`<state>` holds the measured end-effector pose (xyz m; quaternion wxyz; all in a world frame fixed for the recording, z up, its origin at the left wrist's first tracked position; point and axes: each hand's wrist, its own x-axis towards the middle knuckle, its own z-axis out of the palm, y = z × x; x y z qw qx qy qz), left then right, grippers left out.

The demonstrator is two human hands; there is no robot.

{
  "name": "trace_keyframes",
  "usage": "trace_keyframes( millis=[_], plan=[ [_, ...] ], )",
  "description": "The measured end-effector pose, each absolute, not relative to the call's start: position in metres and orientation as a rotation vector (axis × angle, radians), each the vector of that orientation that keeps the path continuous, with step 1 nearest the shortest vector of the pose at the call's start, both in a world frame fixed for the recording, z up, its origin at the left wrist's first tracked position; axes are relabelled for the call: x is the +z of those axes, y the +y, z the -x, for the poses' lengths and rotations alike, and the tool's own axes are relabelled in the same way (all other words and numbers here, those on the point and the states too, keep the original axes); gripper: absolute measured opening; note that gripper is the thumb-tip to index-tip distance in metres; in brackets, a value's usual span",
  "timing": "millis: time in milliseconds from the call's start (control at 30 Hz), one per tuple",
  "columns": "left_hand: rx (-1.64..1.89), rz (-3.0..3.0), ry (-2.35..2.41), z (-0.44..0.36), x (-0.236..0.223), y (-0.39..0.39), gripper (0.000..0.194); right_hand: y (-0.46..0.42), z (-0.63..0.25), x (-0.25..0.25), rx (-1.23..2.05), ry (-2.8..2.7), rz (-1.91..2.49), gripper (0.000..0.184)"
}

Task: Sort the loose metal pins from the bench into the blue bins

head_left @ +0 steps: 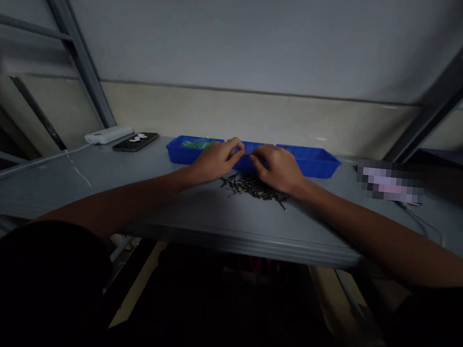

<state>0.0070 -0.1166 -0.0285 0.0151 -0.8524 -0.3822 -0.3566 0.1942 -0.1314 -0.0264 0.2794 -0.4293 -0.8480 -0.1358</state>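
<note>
My left hand [217, 158] and my right hand [278, 166] are held close together, fingertip to fingertip, just in front of the blue bins. On each hand the thumb and fingers are pinched; whatever lies between them is too small and dark to make out. Below and between my hands, a loose pile of thin metal pieces [254, 188], like screws or pins, is spread on the grey tabletop [211, 215]. Green plastic [196, 144] lies in the left blue bin [182, 157]. The middle blue bin [245, 164] is partly hidden by my hands. The right blue bin [317, 170] shows its inside.
A white power bank [110, 135] with a cable and a dark phone [136, 142] carrying white earbuds [138, 138] lie at the left. At the right is a blurred, pixelated item [390, 181] with a cable. Metal posts [87, 78] and a wall bound the table.
</note>
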Motion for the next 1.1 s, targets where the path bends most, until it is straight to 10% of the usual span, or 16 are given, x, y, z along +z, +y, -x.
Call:
trace_keyframes(
  millis=[1100],
  plan=[
    [-1.079,2.695,-1.261,-0.01,-0.0346,-0.114,0.013,-0.1273,-0.195,-0.0295,-0.387,-2.25,1.196,0.027]
  ],
)
